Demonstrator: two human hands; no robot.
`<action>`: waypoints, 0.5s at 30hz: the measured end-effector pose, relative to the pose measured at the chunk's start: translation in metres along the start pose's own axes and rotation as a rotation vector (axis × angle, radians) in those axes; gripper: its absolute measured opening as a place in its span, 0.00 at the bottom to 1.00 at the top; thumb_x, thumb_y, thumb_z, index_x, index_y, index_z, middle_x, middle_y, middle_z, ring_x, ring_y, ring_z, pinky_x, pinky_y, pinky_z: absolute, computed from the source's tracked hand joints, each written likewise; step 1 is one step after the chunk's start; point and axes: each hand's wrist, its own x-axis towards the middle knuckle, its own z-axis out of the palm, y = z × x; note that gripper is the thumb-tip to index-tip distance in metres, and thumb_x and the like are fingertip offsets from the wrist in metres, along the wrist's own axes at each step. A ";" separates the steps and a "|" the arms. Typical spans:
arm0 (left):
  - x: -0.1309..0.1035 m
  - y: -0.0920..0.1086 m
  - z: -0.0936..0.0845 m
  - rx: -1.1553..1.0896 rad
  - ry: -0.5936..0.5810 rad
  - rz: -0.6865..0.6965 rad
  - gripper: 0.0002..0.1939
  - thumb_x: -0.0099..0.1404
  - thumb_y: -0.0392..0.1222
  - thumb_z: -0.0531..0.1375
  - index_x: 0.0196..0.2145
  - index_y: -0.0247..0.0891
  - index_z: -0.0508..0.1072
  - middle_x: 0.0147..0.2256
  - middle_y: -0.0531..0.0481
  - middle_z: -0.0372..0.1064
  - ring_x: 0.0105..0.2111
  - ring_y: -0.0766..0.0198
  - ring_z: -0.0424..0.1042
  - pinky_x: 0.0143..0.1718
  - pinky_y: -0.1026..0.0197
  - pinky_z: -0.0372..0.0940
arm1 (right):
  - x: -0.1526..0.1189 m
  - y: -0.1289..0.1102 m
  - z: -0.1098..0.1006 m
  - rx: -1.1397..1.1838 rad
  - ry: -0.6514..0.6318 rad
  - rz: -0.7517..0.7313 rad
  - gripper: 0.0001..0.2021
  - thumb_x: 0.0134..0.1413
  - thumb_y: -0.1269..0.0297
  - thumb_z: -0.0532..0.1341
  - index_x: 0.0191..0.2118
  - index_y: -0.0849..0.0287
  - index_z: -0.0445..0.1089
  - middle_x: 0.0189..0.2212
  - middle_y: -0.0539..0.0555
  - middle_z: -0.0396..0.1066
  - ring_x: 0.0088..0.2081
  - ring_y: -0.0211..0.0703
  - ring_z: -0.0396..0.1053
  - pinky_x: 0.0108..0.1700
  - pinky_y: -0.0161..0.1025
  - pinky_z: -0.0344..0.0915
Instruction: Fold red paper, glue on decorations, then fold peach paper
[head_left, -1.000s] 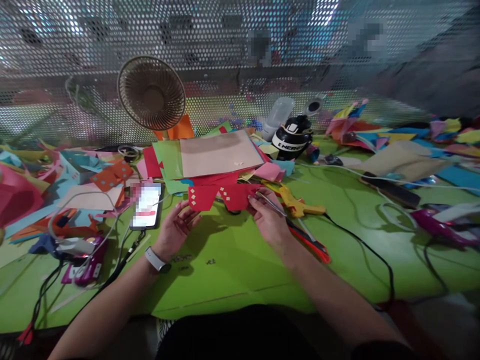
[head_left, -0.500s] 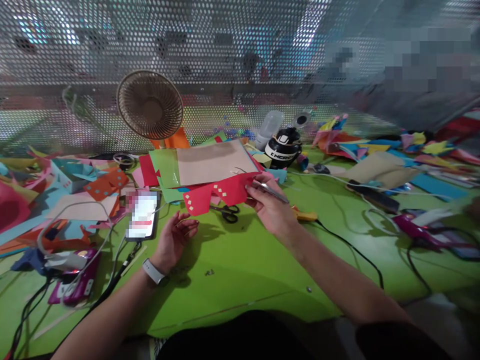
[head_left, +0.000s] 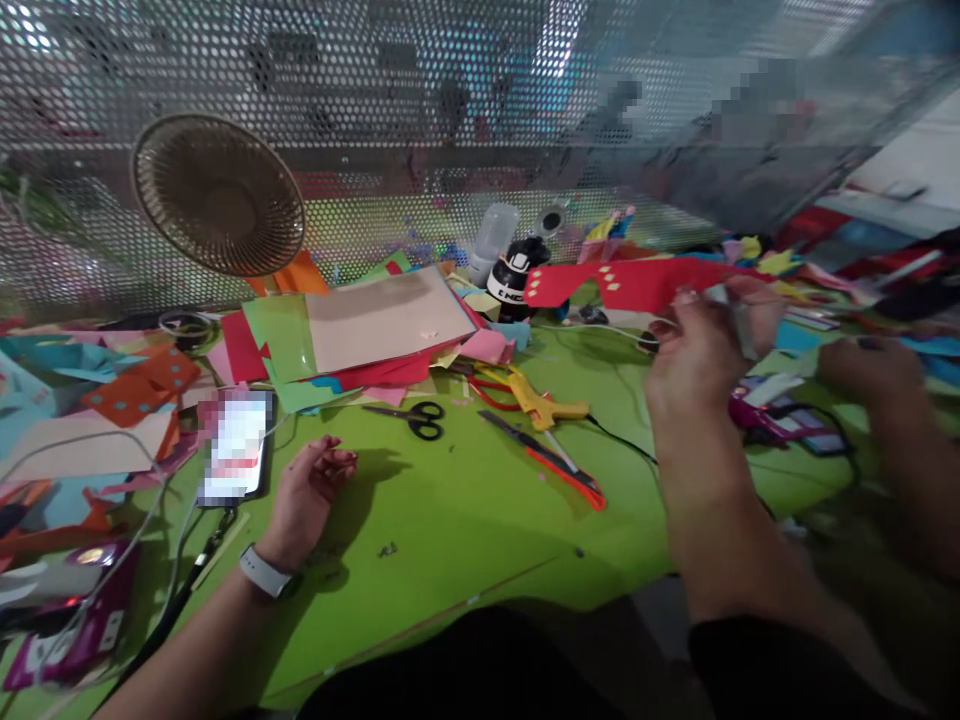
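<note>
In the head-worn view, a bright green table (head_left: 465,530) filled the lower half of the frame, below a grey perforated metal screen (head_left: 360,90). At upper left, a round brownish wire-caged fan (head_left: 221,195) stood before the screen. Upper centre right, a black bottle with a white band (head_left: 514,276) stood partly behind a flat red paper cutout with pale diamond shapes (head_left: 652,285), which was raised above the table. The person's right hand (head_left: 696,345) gripped the cutout near its right end, where the fingers were blurred. At lower left, the left hand (head_left: 306,490) was unclenched, fingers loosely curled, near a lit, pixelated phone (head_left: 238,455). A stack of coloured paper sheets (head_left: 390,318) lay mid-frame, with black-handled scissors (head_left: 423,421) and a yellow glue gun (head_left: 540,400) below it. Another person's hand (head_left: 868,368) appeared at far right.
</note>
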 end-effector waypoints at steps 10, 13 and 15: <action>0.001 -0.002 -0.001 0.036 -0.016 0.017 0.14 0.52 0.44 0.72 0.32 0.33 0.75 0.25 0.51 0.75 0.28 0.66 0.76 0.32 0.65 0.73 | -0.028 0.045 -0.023 -0.593 -0.632 -0.318 0.12 0.54 0.54 0.61 0.40 0.54 0.67 0.31 0.53 0.72 0.30 0.47 0.71 0.35 0.45 0.69; 0.000 -0.004 -0.003 0.035 -0.032 0.020 0.14 0.53 0.44 0.71 0.32 0.33 0.76 0.25 0.50 0.76 0.29 0.65 0.76 0.33 0.65 0.72 | -0.038 0.052 -0.022 -0.701 -0.982 -0.249 0.12 0.54 0.54 0.61 0.39 0.54 0.71 0.29 0.52 0.75 0.27 0.44 0.70 0.31 0.41 0.66; -0.001 -0.005 -0.004 0.035 -0.040 0.018 0.14 0.54 0.45 0.71 0.32 0.33 0.76 0.26 0.50 0.76 0.29 0.65 0.76 0.33 0.65 0.72 | -0.041 0.050 -0.019 -0.752 -1.055 -0.241 0.13 0.58 0.53 0.57 0.40 0.55 0.72 0.32 0.55 0.76 0.29 0.46 0.71 0.34 0.42 0.67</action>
